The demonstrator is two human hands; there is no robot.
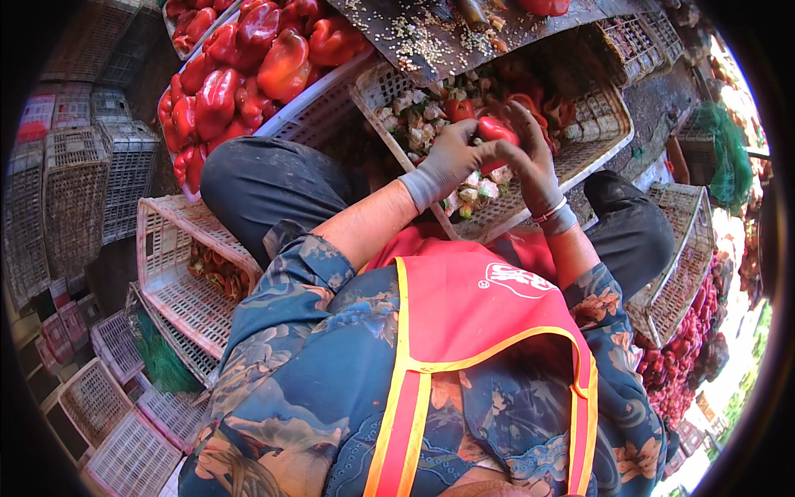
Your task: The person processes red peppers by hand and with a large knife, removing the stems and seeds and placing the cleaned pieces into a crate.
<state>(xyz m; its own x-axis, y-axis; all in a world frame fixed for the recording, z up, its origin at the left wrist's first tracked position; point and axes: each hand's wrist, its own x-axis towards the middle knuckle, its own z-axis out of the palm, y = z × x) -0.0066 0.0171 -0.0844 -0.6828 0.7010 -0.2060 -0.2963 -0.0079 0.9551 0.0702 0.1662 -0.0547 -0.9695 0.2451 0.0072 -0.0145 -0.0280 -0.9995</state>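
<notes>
Both my hands wear thin grey gloves and meet around a red bell pepper [497, 132] above a plastic crate [596, 155]. My left hand [450, 155] has its fingers closed at the pepper's left side. On the right, my right hand [531, 158] curves its fingers about the other side. Beneath them the crate holds pepper cores [419, 121] with pale seeds, and red pepper pieces [559, 112]. Whether a tool is in either hand is hidden.
A crate heaped with whole red peppers [217, 102] stands upper left. A seed-strewn board [428, 40] overhangs the crate at the top. A tipped crate [199, 273] with pepper pieces lies by my left knee; another crate [677, 261] is at right. Stacked crates [74, 199] stand far left.
</notes>
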